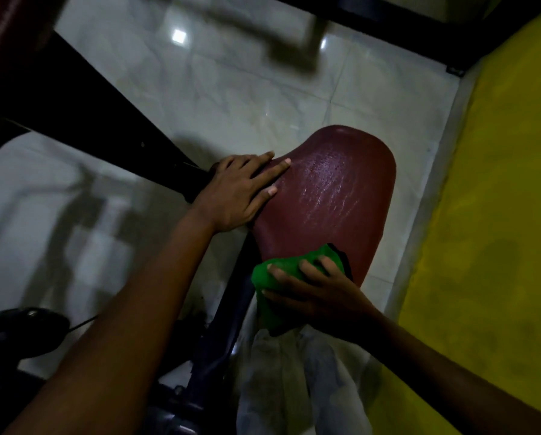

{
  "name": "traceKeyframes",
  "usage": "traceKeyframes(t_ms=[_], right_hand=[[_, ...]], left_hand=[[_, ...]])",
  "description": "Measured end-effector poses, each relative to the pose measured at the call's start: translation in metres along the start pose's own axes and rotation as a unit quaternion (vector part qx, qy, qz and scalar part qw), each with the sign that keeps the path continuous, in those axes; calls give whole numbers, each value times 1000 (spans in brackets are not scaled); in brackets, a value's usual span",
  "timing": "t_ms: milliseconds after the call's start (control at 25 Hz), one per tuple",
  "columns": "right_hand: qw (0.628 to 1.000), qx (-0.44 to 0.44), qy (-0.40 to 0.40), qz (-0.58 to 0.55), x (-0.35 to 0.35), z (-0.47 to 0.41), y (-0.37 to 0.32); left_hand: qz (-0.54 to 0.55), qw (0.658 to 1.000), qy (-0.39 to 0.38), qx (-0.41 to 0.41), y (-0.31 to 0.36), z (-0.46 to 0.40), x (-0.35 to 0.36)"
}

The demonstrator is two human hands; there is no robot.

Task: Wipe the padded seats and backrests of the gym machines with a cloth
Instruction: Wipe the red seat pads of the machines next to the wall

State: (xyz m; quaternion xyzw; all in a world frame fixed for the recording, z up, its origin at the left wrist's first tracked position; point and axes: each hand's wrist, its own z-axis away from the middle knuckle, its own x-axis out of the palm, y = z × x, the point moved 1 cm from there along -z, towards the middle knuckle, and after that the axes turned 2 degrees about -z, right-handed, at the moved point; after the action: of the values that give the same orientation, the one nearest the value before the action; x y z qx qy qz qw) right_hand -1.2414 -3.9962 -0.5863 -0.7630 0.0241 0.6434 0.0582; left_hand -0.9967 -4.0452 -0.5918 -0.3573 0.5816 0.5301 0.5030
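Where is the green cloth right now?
In the head view, the green cloth sits low and just right of centre, held in the right hand against the near end of the dark red padded seat.

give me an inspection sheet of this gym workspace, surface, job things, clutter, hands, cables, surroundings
surface: dark red padded seat, glossy, with fine streaks catching the light in its middle
job's things: green cloth, bunched at the near end of the seat
clutter: pale crumpled fabric lies below the seat's near end; what it is cannot be told
grippers: left hand rests flat on the seat's left edge, fingers straight; right hand has its grip curled round the cloth
cables: thin dark line runs from a dark rounded object at lower left; cannot tell if it is a cable
surroundings: pale tiled floor, black machine frame, yellow wall to the right
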Motion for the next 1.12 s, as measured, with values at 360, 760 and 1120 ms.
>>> traceKeyframes(t_ms=[360, 760, 1120], right_hand=[[999, -14, -27, 13, 0, 25, 8], [995, 85, -50, -6, -24, 38, 119], [981, 161, -104, -42, -33, -22, 173]], left_hand=[[4, 1000, 11, 9, -1, 1, 0], [-35, 999, 26, -24, 8, 3, 1], [-2, 959, 106, -261, 64, 2, 17]])
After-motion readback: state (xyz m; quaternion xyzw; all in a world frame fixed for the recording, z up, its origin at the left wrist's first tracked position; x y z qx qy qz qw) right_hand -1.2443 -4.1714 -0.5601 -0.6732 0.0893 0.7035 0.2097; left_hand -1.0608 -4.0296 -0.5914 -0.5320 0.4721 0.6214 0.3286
